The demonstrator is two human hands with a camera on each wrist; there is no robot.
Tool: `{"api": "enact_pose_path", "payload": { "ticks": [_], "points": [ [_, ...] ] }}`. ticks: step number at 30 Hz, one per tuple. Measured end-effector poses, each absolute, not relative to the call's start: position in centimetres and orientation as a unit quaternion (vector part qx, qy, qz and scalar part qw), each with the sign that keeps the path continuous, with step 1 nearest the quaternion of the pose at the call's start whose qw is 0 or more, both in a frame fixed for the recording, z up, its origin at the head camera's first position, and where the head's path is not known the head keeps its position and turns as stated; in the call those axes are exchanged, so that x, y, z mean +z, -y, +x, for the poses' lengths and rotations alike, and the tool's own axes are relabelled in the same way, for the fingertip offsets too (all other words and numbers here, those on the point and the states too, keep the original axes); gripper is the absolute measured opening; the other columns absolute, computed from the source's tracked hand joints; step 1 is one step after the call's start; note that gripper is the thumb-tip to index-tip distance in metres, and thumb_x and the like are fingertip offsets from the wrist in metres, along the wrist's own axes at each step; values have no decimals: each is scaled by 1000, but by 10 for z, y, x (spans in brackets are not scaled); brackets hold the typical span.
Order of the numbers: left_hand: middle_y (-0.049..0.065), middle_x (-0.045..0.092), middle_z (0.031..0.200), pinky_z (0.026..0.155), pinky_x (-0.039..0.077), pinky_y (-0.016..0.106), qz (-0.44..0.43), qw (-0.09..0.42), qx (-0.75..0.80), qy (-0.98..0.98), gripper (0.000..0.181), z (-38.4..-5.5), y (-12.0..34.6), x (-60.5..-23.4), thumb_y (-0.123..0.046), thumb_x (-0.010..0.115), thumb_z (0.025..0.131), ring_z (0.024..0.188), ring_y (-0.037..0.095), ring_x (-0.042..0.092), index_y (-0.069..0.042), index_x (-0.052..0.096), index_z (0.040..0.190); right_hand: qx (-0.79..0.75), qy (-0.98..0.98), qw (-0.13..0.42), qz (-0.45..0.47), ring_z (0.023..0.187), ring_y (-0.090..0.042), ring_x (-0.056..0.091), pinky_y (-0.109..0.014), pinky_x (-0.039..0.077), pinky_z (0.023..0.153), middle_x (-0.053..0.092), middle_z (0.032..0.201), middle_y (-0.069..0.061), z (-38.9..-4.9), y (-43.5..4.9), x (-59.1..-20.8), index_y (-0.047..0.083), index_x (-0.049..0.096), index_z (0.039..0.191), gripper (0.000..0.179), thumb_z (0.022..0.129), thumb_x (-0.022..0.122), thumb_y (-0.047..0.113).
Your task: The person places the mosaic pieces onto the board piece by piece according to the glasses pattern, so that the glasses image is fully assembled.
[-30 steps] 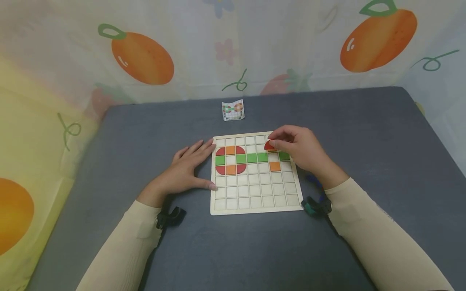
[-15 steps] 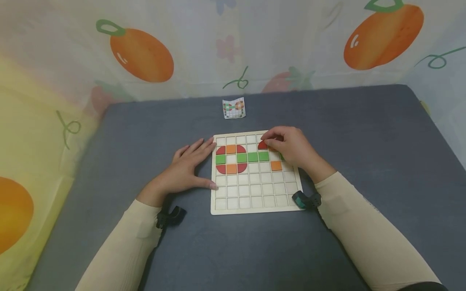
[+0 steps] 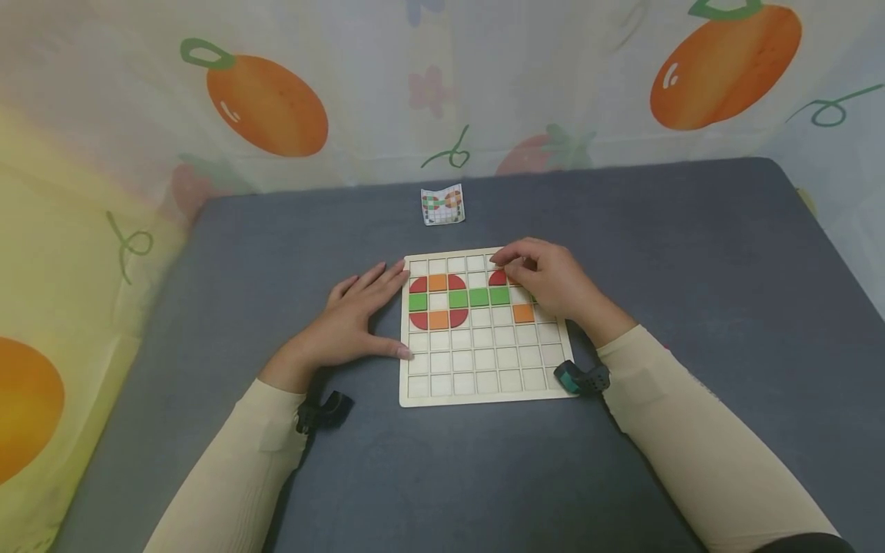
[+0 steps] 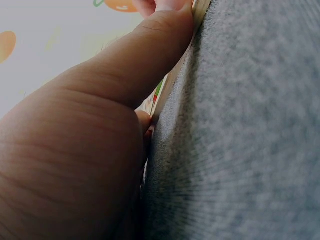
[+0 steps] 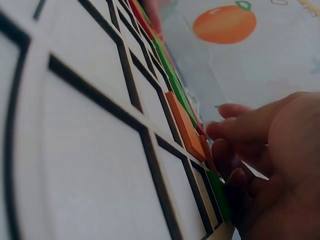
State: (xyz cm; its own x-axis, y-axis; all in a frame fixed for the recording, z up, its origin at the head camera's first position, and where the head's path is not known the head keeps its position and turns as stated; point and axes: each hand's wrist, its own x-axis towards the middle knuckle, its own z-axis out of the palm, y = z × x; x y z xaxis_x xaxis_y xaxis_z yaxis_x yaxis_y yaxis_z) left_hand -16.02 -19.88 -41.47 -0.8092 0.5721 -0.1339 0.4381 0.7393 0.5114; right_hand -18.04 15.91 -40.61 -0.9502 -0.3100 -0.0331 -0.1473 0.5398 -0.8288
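Observation:
A pale wooden grid board (image 3: pixel 484 389) lies flat in the head view, several of its cells filled with coloured tiles. My left hand (image 3: pixel 349 330) rests at the board's left edge with fingers spread and the thumb on the rim. My right hand (image 3: pixel 553 276) is over the upper right part, its thumb and index finger slightly apart. Right at the thumb tip lies a red quarter-round tile (image 3: pixel 497 278), sitting in a cell above a green square tile (image 3: pixel 499 296). The right hand partly covers the tiles beneath it. An orange square tile (image 5: pixel 184 125) shows beside it in the right wrist view.
A small printed pattern card (image 3: pixel 443 205) lies behind the board on the dark grey table cloth (image 3: pixel 442 476). A fruit-print curtain (image 3: pixel 366 92) hangs along the back. Each wrist wears a black strap, such as the right strap (image 3: pixel 582 378).
My right hand moved left and carried the red quarter-round tile into the cell above the green tile; its fingers have now drawn off it, up and right. The left hand stays put.

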Motion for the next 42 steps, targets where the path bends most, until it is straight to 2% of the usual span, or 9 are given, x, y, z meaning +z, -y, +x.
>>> {"api": "enact_pose_path", "payload": {
  "ticks": [8,18,24,30,36,42],
  "points": [
    [-10,8,181,125,-1,61,271,143,232,-923,128,-160,200,-416,-62,93,81,166,23,-1,-22,19,177,-459,-874,108,-119,99,-28,64,-46,51,86,71,119,-8,-179,-158,-405,14,77,131,24,114,60,14],
    [-9,9,181,124,-1,62,270,142,232,-924,127,-161,199,-415,-63,92,81,166,23,-1,-21,20,177,-498,-854,84,-123,97,-28,62,-45,49,85,71,115,-7,-177,-160,-403,13,75,136,27,115,61,22],
    [-8,10,181,125,-1,61,271,140,232,-924,127,-161,199,-416,-63,92,81,166,23,0,-21,20,177,-571,-807,70,-137,108,-27,65,-45,49,94,72,121,-8,-174,-164,-398,5,69,139,32,116,58,23],
    [-8,10,181,125,-1,61,268,143,233,-924,127,-160,198,-417,-63,93,81,166,23,0,-21,21,177,-607,-777,85,-143,113,-32,66,-48,50,97,70,127,-12,-170,-167,-389,1,63,146,46,117,54,36],
    [-9,10,181,124,-1,61,270,143,236,-922,127,-160,198,-418,-64,92,81,166,23,0,-22,20,177,-658,-728,96,-169,118,-36,64,-42,51,97,66,136,-19,-162,-176,-377,-4,55,152,60,119,40,44],
    [-8,10,181,124,-1,62,270,141,238,-922,128,-160,198,-417,-64,92,80,166,23,-1,-21,20,177,-670,-707,103,-203,123,-37,63,-41,47,101,62,140,-24,-153,-191,-369,-6,49,156,79,116,29,59]
  ]
}}
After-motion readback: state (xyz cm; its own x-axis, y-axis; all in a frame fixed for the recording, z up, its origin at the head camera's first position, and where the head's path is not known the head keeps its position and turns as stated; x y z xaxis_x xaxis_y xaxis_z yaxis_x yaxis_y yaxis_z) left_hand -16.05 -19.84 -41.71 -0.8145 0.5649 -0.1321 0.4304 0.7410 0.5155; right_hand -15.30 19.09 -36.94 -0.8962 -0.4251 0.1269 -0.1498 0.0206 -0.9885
